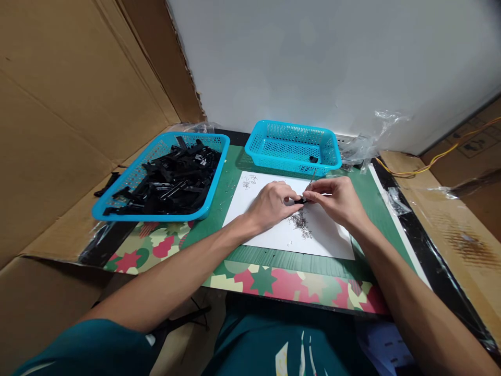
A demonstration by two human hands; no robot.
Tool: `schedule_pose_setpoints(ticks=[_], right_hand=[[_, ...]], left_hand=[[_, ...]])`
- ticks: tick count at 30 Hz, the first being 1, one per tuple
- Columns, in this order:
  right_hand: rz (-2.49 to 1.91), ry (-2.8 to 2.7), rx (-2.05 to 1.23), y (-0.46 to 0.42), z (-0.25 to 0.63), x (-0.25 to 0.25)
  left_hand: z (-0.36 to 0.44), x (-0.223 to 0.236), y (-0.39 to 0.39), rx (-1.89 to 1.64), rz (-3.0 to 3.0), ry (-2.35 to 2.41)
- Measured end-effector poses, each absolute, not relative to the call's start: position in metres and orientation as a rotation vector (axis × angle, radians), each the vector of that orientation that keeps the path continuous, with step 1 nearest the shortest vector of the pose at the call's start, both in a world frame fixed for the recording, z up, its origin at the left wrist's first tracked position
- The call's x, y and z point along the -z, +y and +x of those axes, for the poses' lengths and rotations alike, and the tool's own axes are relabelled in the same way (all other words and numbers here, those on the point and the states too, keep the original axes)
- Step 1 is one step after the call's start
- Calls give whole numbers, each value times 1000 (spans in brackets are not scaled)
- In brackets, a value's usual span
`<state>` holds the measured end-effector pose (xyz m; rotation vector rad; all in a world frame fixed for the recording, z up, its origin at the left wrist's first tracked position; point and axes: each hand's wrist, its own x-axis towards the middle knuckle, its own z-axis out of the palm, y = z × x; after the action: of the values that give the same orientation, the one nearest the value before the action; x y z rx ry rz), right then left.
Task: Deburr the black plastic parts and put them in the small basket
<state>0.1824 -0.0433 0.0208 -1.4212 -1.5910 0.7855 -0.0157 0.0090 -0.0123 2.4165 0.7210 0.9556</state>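
Observation:
My left hand [271, 202] and my right hand [336, 199] meet over a white sheet of paper [274, 230] on the green mat. Between their fingertips sits a small black plastic part [300, 200], pinched by the left hand from the left. My right hand pinches a thin metal tool, perhaps tweezers [312, 179], whose tip points up and away. A heap of tiny metal springs [300, 223] lies on the paper just below the hands, and a smaller scatter of springs [248, 181] lies near the paper's far left corner.
A blue basket [117, 201] full of black plastic parts stands at the left. A second blue basket [289, 149] behind the paper holds one black part [313, 159]. Cardboard walls rise at the left, crumpled clear plastic [364, 143] and yellow wires [430, 162] lie at the right.

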Motion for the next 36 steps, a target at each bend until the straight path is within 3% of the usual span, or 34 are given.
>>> schedule_pose_setpoints(ticks=[23, 36], right_hand=[[-1483, -1740, -629, -45, 179, -17], [-1269, -1635, -629, -41, 173, -6]], left_hand=[[-16, 11, 10, -890, 2252, 757], [-22, -1, 8, -868, 2175, 842]])
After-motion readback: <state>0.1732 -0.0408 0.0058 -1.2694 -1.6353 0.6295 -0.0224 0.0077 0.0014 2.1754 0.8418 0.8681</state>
